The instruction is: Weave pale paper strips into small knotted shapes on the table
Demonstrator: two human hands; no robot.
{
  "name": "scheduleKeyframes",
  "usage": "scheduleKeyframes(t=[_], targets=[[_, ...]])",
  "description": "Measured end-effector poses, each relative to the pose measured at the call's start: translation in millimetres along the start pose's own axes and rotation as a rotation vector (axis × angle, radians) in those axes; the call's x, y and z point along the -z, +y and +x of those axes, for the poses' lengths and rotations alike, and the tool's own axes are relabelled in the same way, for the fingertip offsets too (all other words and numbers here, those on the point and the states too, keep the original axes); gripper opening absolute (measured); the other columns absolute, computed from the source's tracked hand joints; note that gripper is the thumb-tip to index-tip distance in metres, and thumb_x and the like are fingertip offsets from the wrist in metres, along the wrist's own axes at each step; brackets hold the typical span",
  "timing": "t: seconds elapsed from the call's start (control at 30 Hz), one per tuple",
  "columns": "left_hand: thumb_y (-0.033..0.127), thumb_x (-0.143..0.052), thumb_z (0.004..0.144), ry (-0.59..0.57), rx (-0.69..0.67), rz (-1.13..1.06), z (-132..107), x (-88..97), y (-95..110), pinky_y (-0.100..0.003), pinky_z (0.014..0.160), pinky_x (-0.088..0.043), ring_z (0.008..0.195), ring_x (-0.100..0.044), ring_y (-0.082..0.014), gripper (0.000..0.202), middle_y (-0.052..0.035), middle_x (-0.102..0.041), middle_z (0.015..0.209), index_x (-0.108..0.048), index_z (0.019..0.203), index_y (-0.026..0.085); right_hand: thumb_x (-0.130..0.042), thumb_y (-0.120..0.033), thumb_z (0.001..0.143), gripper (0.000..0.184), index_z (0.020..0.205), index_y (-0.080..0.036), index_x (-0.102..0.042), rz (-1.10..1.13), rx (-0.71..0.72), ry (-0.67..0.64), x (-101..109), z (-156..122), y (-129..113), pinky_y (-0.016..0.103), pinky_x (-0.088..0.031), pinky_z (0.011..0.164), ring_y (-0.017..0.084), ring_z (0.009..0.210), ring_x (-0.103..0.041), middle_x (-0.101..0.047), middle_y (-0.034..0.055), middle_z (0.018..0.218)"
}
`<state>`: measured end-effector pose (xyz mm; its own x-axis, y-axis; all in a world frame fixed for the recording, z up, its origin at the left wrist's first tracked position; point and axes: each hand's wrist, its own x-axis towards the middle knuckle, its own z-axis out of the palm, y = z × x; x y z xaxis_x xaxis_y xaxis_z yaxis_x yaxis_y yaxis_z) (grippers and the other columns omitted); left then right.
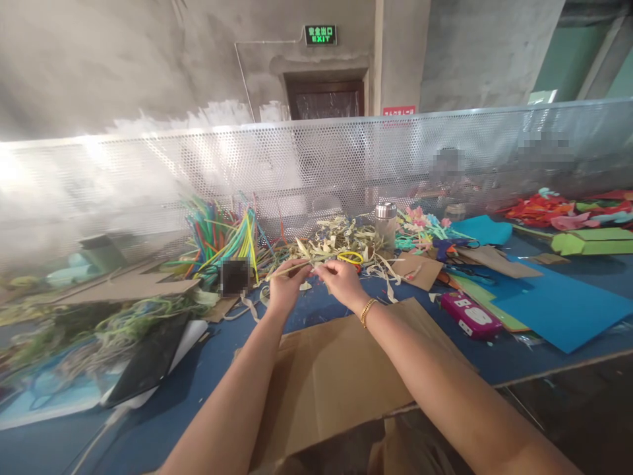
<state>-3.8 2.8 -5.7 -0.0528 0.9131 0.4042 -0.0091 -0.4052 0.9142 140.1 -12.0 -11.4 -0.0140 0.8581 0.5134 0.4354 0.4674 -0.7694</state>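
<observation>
My left hand (285,287) and my right hand (342,282) meet fingertip to fingertip above the cardboard sheet (341,376). Pinched in my left hand is a thin pale strip (283,272), its end sticking out to the left. The fingers of my right hand are pressed together at the strip's other end, where the detail is too small to make out. Just beyond both hands lies a heap of dry, straw-coloured strips (336,239). A yellow ring-shaped coil (350,257) shows behind my right hand.
Colourful pipe cleaners (212,231) stand in a bunch at left, near tangled green cords (143,316) and a black tablet (151,363). A steel-capped bottle (386,224) stands behind the heap. To the right are a purple case (469,315) and blue sheets (558,300); a perforated metal screen (237,171) closes the back.
</observation>
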Motion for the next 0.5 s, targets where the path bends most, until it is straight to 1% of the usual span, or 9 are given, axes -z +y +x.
scheduleKeyframes(t=[0.07, 0.1, 0.17, 0.2, 0.3, 0.4, 0.5], targets=[[0.033, -0.077, 0.062, -0.020, 0.057, -0.077, 1.0, 0.0, -1.2, -0.023, 0.061, -0.043, 0.066, -0.060, -0.0131, 0.027, -0.0009, -0.065, 0.069, -0.066, 0.081, 0.017, -0.045, -0.042, 0.090, 0.036, 0.078, -0.018, -0.069, -0.136, 0.095, 0.074, 9.7, -0.5, -6.7, 0.025, -0.040, 0.063, 0.013, 0.062, -0.055, -0.065, 0.0025, 0.067], [0.034, -0.078, 0.061, -0.031, 0.088, -0.128, 1.7, -0.1, -2.2, -0.023, 0.062, -0.044, 0.064, -0.058, -0.0118, 0.029, 0.0000, -0.064, 0.069, -0.065, 0.081, 0.017, -0.046, -0.040, 0.090, 0.033, 0.080, -0.018, -0.069, -0.212, 0.154, 0.132, 15.0, -0.6, -9.8, 0.026, -0.040, 0.070, 0.015, 0.070, -0.056, -0.067, 0.0038, 0.074], [0.034, -0.081, 0.057, -0.049, 0.142, -0.233, 3.1, -0.3, -4.3, -0.022, 0.063, -0.044, 0.061, -0.056, -0.0092, 0.033, 0.0019, -0.061, 0.068, -0.064, 0.080, 0.017, -0.051, -0.036, 0.089, 0.026, 0.086, -0.020, -0.071, -0.361, 0.243, 0.205, 24.2, -0.3, -14.2, 0.031, -0.036, 0.083, 0.018, 0.086, -0.055, -0.069, 0.0057, 0.087], [0.033, -0.081, 0.056, -0.060, 0.163, -0.278, 3.6, -0.4, -5.3, -0.021, 0.062, -0.044, 0.060, -0.054, -0.0081, 0.034, 0.0024, -0.060, 0.068, -0.063, 0.080, 0.017, -0.053, -0.035, 0.088, 0.022, 0.088, -0.021, -0.071, -0.422, 0.266, 0.215, 27.3, 0.0, -15.3, 0.033, -0.033, 0.088, 0.020, 0.092, -0.054, -0.069, 0.0059, 0.092], [0.032, -0.082, 0.054, -0.107, 0.210, -0.361, 2.9, -1.3, -6.1, -0.020, 0.059, -0.043, 0.060, -0.053, -0.0071, 0.035, 0.0017, -0.060, 0.069, -0.063, 0.078, 0.015, -0.058, -0.035, 0.086, 0.018, 0.095, -0.026, -0.071, -0.519, 0.296, 0.162, 29.0, 0.2, -14.6, 0.037, -0.025, 0.092, 0.022, 0.100, -0.050, -0.069, 0.0039, 0.100], [0.030, -0.083, 0.053, -0.156, 0.254, -0.374, 0.2, -2.7, -5.0, -0.020, 0.056, -0.041, 0.059, -0.054, -0.0080, 0.036, 0.0003, -0.062, 0.070, -0.063, 0.079, 0.015, -0.058, -0.035, 0.087, 0.018, 0.096, -0.028, -0.071, -0.533, 0.314, 0.090, 23.7, -0.2, -11.1, 0.036, -0.023, 0.089, 0.020, 0.094, -0.053, -0.071, 0.0018, 0.098], [0.025, -0.084, 0.050, -0.163, 0.247, -0.336, -1.6, -3.8, -4.6, -0.020, 0.052, -0.038, 0.055, -0.052, -0.0074, 0.038, 0.0011, -0.062, 0.070, -0.064, 0.081, 0.015, -0.053, -0.035, 0.090, 0.020, 0.092, -0.027, -0.071, -0.539, 0.308, 0.060, 19.8, -1.1, -10.0, 0.035, -0.022, 0.086, 0.018, 0.087, -0.055, -0.072, 0.0013, 0.092]])
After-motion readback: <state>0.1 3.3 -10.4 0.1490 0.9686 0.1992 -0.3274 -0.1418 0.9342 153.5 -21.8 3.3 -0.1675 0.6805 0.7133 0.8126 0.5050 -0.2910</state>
